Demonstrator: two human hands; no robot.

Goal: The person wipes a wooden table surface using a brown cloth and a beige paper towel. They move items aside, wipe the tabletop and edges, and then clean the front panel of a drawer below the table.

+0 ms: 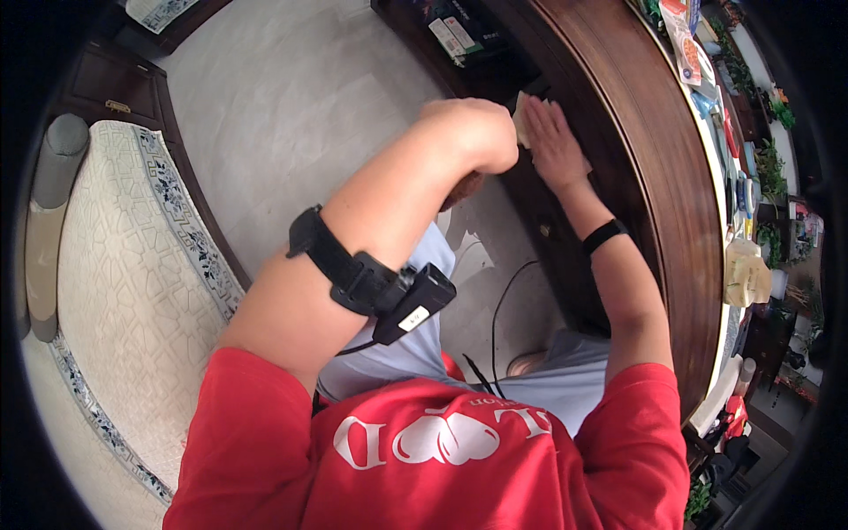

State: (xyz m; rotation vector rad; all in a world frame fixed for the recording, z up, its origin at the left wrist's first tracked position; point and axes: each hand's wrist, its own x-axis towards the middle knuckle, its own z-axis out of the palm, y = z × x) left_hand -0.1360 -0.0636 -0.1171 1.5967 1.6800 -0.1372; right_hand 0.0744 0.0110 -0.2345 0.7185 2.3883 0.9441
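My right hand (pixel 551 140) lies with fingers stretched over a pale cloth (pixel 521 122), against the front of a dark wooden cabinet (pixel 583 99). Most of the cloth is hidden under the fingers and palm. My left hand (pixel 487 136) is bent at the wrist just left of the cloth, its back towards me. Its fingers are turned away, so whether they hold anything is hidden. Below the left wrist shows part of a reddish-brown thing (pixel 464 191), too covered to name. A black strap with a small box (pixel 416 305) circles my left arm.
An open cabinet compartment holds boxes (pixel 454 40); a drawer knob (pixel 544 230) sits lower on the front. Packets (pixel 686 50) and a tissue pack (pixel 745 273) lie on the cabinet top. A black cable (pixel 495 318) hangs over the grey floor (pixel 298 86). A covered sofa (pixel 132 265) stands left.
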